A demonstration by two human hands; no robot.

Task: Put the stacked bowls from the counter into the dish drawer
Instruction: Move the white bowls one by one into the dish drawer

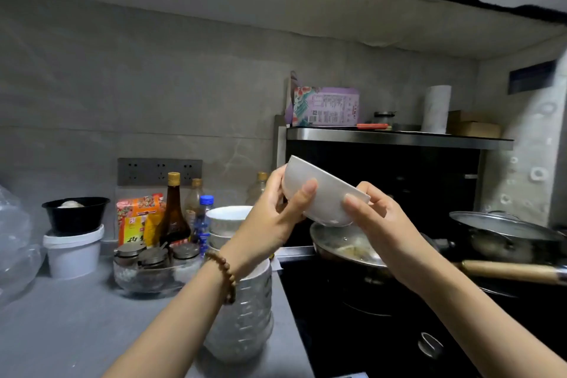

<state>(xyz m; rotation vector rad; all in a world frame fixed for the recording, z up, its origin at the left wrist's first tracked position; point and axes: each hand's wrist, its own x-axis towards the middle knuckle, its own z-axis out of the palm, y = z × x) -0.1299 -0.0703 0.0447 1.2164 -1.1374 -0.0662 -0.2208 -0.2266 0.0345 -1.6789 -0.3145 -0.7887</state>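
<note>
Forearms up front, and both hands grip one white bowl (pixel 322 193), tilted, lifted clear: left hand (pixel 270 218) wrapped on its near side, right hand (pixel 377 218) pinching the rim. Below the left wrist stands the bowl stack (pixel 245 316). Beneath the bowl sits the pan (pixel 343 248); a slip could drop it there.

The left hand (pixel 270 209) covers the near wall of the tilted white bowl (pixel 325 193) at its 9 o'clock side, and the bowl's inside faces away, unseen. The left forearm crosses the tall bowl stack (pixel 248 316), hiding its rim on that side. A second bowl stack (pixel 227 221) is partly behind the wrist. The clear plastic bag (pixel 15 248) is cut by the picture's 9 o'clock edge. Print on the purple box (pixel 328 106) is too small to read. The pan handle (pixel 515 271) runs off at 3 o'clock.
</note>
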